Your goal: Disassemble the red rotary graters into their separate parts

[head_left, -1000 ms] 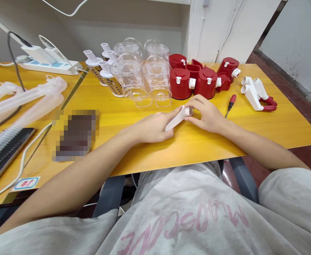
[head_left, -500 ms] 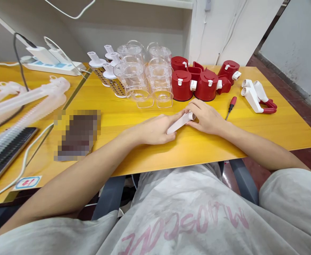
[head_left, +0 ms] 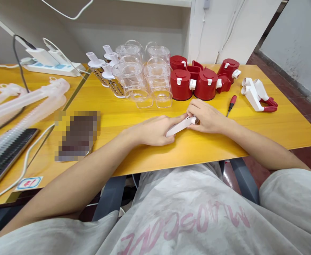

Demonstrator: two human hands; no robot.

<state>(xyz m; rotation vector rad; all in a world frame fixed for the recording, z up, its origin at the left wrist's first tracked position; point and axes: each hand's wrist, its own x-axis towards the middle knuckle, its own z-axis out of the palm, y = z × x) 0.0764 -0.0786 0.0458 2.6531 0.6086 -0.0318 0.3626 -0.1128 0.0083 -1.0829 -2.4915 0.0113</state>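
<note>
Gripping one white crank arm (head_left: 180, 126) between both hands, low over the worktop (head_left: 198, 148): left hand (head_left: 155, 130) curling closed around its near end, palm down, forearm lying flat; right hand (head_left: 207, 117) pinching its round far end, fingers closed, wrist resting on the wood. Sitting just beyond the hands: four red housings (head_left: 180, 84) and four clear hoppers (head_left: 157, 76). Lying right of the right hand: one red-handled screwdriver (head_left: 231, 103), then two white cranks (head_left: 255, 94) farther out
</note>
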